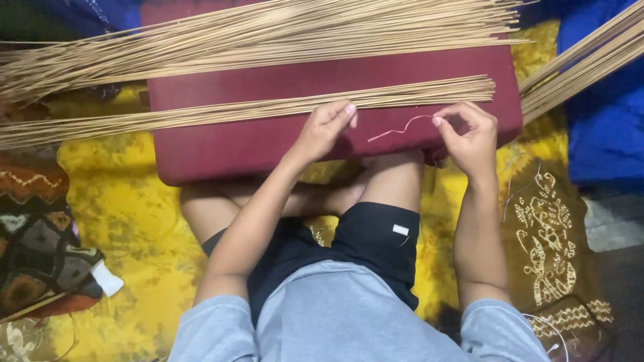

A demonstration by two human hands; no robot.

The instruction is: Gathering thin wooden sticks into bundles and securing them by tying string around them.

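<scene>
My right hand (469, 137) pinches the end of a thin pink thread (401, 129) that curls left over a dark red cushion (268, 144). My left hand (325, 127) rests on the cushion with its fingertips touching a flat row of thin tan sticks (221, 112) that runs across the cushion. It holds nothing that I can see. A larger bundle of the same sticks (268, 33) lies along the cushion's far edge.
I sit cross-legged on a yellow patterned cloth (127, 214). More sticks (583, 57) slant in from the upper right over a blue cloth (604, 127). A patterned cushion (33, 255) with a small white object lies at the left.
</scene>
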